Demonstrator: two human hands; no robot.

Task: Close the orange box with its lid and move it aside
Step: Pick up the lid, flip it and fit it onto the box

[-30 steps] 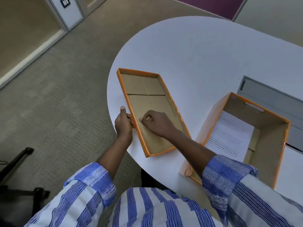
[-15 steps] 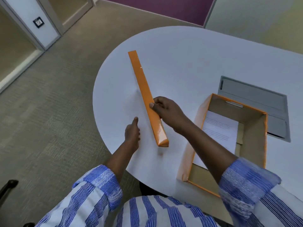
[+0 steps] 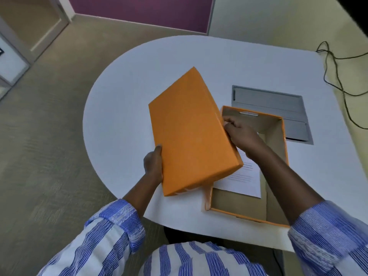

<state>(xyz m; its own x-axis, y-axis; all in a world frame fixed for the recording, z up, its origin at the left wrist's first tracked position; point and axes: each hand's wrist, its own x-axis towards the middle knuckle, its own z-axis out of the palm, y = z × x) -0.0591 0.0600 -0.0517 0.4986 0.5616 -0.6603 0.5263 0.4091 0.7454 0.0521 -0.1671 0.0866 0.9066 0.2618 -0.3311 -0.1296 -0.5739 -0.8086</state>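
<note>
We hold the orange lid top side up between both hands, tilted, above the white table and overlapping the left wall of the open orange box. Our left hand curls around the lid's near left edge; our right hand pinches its right edge, fingertips closed on the rim. A printed sheet lies inside the box, beneath our right wrist. We judge the lid light, thin card, stiff but easily bowed, its glossy skin somewhat slippery. Gripping the two long rims, as now, should keep it square while lowering over the box walls.
</note>
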